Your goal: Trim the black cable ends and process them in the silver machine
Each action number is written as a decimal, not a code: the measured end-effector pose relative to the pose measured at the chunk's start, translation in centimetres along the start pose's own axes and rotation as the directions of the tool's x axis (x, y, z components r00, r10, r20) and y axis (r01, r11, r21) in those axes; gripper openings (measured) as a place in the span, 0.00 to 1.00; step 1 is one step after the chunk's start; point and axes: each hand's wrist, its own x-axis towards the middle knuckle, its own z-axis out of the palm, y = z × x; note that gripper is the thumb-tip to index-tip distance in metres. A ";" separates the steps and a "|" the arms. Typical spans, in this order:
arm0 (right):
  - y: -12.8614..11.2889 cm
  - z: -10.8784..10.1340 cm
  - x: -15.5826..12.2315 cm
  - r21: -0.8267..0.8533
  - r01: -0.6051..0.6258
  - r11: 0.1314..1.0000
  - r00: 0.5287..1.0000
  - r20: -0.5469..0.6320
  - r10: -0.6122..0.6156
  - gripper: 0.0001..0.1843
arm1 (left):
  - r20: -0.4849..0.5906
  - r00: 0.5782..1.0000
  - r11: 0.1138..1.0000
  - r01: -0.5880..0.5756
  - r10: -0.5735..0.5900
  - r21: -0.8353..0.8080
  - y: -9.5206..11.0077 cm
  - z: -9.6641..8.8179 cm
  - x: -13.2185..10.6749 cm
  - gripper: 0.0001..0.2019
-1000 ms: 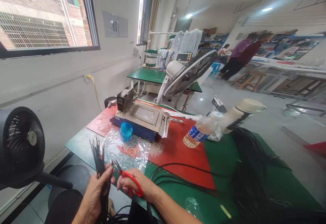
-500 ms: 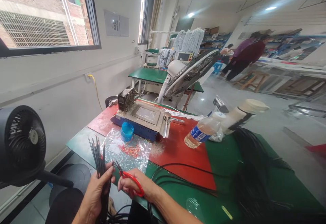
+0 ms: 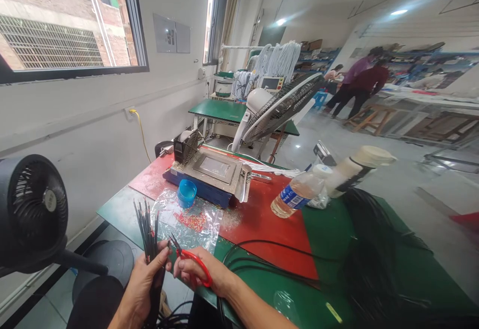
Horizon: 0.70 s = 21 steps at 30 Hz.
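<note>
Left hand: my left hand [image 3: 144, 279] is wrapped around a fistful of black cables [image 3: 147, 234], with the thumb and forefinger pinched together up top by one short dark end [image 3: 168, 244].
Black cables: they poke up out of my fist, pretty much upright with a slight lean left, stripped-looking tips fanned at the top. Low and left of centre, just off the table's near edge.
Right hand: my right hand [image 3: 196, 269] is curled around the handles of the red scissors [image 3: 185, 253], fingers wrapped in, so no slack grip there.
Blades: they run up and left from my knuckles, slanting across the line of the cables. Tips look a touch parted, but they're tiny from up here.
Gap that matters: the dark end sits just left of those tips, right at my left thumb. Left hand's the nearer one since it's pinching there; right hand is one blade's reach away. Can't tell if steel touches cable.
Plastic sheet: clear plastic sheet [image 3: 211, 222] just beyond both hands, red scraps [image 3: 190, 221] scattered on it.
Blue cup: blue cup [image 3: 186, 194] behind the scraps, by the blue-based machine [image 3: 202, 184].
</note>
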 end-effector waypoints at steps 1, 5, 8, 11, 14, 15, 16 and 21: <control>0.0 0.0 0.0 -0.001 -0.013 1.000 1.000 -0.024 0.013 0.17 | -0.010 1.000 1.000 -0.003 0.003 -0.010 0.0 0.0 0.0 0.27; 0.0 -0.3 0.1 -0.031 -0.006 1.000 0.996 -0.086 0.003 0.18 | -0.071 0.997 0.998 -0.030 0.027 -0.046 0.4 0.3 -0.2 0.27; 0.3 -0.5 0.1 -0.077 0.048 0.996 0.997 -0.052 -0.052 0.16 | -0.080 0.997 0.999 -0.023 0.019 -0.040 0.3 0.2 -0.2 0.27; 0.8 -0.6 0.2 -0.157 0.107 0.982 0.991 -0.062 -0.118 0.14 | -0.079 0.997 0.999 -0.003 0.000 -0.034 -0.2 -0.2 0.1 0.27; 1.3 -0.5 0.2 -0.276 0.170 0.946 0.972 -0.112 -0.207 0.14 | -0.086 0.996 1.000 -0.002 -0.001 -0.029 -0.6 -0.4 0.4 0.26; 1.3 -0.4 0.2 -0.322 0.186 0.928 0.962 -0.131 -0.238 0.14 | -0.087 0.996 1.000 -0.004 0.002 -0.029 -0.7 -0.4 0.4 0.26; 1.4 -0.3 0.2 -0.368 0.201 0.908 0.951 -0.149 -0.270 0.14 | -0.087 0.996 1.000 -0.005 0.002 -0.031 -0.7 -0.4 0.4 0.25; 1.5 0.7 0.1 -0.504 0.227 0.833 0.900 -0.218 -0.377 0.12 | -0.084 0.996 0.998 0.012 -0.017 -0.060 -0.9 0.3 0.1 0.25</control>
